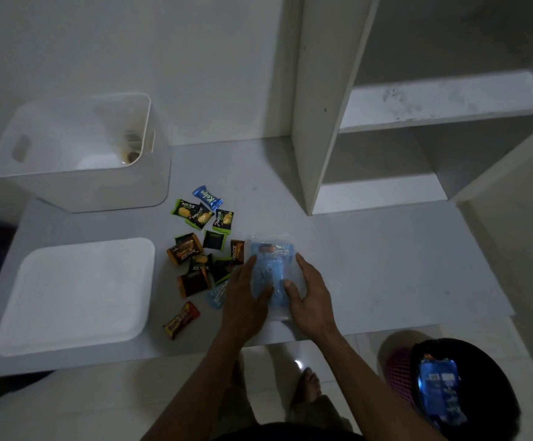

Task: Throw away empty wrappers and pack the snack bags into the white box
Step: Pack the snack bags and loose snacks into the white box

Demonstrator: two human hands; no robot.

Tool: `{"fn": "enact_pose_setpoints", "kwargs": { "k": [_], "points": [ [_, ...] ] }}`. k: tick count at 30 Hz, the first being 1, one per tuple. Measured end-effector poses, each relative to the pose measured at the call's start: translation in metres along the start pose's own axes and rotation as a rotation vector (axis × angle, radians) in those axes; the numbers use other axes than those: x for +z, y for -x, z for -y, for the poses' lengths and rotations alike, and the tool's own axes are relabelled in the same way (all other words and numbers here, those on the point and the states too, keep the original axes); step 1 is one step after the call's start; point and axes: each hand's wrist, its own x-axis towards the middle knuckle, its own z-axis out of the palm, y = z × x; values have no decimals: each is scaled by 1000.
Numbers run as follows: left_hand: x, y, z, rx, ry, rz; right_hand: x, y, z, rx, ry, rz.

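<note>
Fingers of the left hand [246,292] and right hand [309,296] lie straight and flat, pressing a clear-and-blue snack bag [273,265] onto the desk [386,265]. Left of the fingers lie small Nextar packets [195,214]; farther left stands the white box [77,154], with its lid [74,294] nearer.

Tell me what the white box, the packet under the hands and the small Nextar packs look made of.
White box: likely matte moulded plastic; rounded corners and a cut-out handle. Packet under the left hand and right hand: seemingly clear plastic film, with blue showing through. Nextar packs: apparently glossy printed film or foil, with crimped ends.
</note>
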Motion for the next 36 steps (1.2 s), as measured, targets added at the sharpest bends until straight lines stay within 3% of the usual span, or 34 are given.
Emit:
{"fn": "enact_pose_setpoints", "kwargs": {
  "k": [12,20,29,36],
  "points": [
    [5,7,-2,13,31,19,14,1,-3,81,-157,64],
    [-4,16,-9,17,94,-57,3,5,20,6,-214,123],
    [-87,23,-11,83,165,-244,41,9,97,-100,-128,111],
    [-214,29,23,124,241,-364,129,24,193,-265,-136,79]
  ]
}}
